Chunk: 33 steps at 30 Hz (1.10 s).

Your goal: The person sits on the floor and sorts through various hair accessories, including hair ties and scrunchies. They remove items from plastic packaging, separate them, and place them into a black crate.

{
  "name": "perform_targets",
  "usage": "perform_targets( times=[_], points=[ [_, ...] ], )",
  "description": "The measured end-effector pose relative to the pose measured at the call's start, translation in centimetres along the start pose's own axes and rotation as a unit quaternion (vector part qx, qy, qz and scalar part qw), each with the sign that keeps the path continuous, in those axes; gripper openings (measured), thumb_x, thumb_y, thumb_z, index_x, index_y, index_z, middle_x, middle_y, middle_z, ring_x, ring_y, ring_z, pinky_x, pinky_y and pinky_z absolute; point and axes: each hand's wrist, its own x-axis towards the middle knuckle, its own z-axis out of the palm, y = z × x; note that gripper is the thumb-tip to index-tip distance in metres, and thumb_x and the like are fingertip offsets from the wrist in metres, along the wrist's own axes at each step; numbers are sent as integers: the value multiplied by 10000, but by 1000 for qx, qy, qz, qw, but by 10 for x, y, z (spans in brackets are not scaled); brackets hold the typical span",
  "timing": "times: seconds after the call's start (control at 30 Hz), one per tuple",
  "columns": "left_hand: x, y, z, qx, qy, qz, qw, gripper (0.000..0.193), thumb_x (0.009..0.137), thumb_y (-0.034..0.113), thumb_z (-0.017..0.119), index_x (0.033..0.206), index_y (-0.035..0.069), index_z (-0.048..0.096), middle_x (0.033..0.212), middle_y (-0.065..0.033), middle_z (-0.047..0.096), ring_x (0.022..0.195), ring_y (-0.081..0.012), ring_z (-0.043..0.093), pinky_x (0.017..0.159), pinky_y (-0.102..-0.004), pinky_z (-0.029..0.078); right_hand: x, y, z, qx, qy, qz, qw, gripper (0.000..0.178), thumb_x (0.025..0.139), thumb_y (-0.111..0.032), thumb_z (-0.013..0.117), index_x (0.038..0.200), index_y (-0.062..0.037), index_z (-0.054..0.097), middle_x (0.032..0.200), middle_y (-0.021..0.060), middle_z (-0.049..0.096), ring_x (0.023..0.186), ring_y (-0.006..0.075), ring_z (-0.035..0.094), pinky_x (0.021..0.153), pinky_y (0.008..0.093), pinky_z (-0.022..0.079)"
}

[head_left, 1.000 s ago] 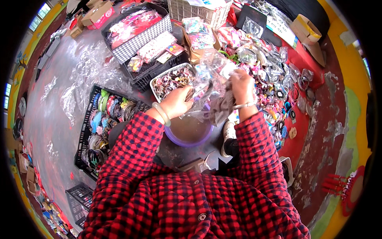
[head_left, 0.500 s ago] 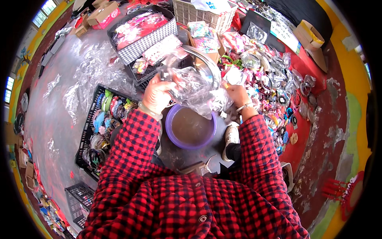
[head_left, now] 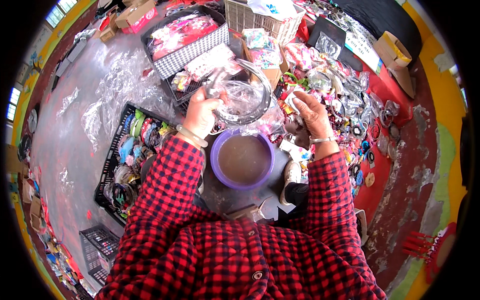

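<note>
Grey floor (head_left: 70, 130), left grip (head_left: 200, 117) snug around hoops (head_left: 242, 120)

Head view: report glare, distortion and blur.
Head view: crumpled sheeting on the floor and the clear plastic in the left hand glint white; head view: the right wall curves along the rim, corners black; head view: red tassels at lower right look soft.

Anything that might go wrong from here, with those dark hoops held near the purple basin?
The dark hoops in the left hand are near the purple basin; if the grip loosens, they might fall into its murky contents, apparently liquid. The loose clear plastic among them could snag or slip. The basin also stands beside the white shoe, so a foot shift might knock it.
</note>
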Motion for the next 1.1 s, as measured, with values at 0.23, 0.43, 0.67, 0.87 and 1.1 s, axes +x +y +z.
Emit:
perform_targets(
  times=[0.23,0.43,0.67,0.87,1.1],
  points=[
    [-5,-10,16,6,-133,-113,985,286,713,-69,524,992,-11,509,858,-68,577,809,-174,572,790,-319,459,-17,-26,30,-122,-89,25,988,225,813,-145,621,961,18,574,792,17,588,722,86,516,667,243,432],
    [-5,3,18,-123,-192,-147,963,378,781,-16,574,1146,-17,475,992,-96,578,919,-190,560,848,-319,440,-8,-5,11,53,-59,34,996,140,829,-132,589,891,-7,598,758,13,594,680,84,520,638,221,423],
    [4,-5,-4,-110,-162,-132,972,187,829,43,545,1010,-1,532,905,-70,575,832,-173,564,780,-312,458,-3,-5,-1,247,23,70,966,77,847,-98,569,879,-33,596,789,22,602,652,94,541,590,224,447],
    [-5,5,-13,-4,-145,-165,975,164,870,85,505,995,-11,547,900,-103,600,834,-196,591,773,-319,480,2,-9,-8,274,122,40,953,157,814,-128,616,935,-32,594,801,20,597,680,104,548,601,234,448],
    [-26,57,-30,483,-126,48,865,180,825,133,609,938,-4,639,842,-83,637,784,-162,599,690,-260,453,8,2,-24,286,165,42,943,233,797,-120,627,963,32,567,877,83,606,832,159,567,680,300,470]
  ],
)
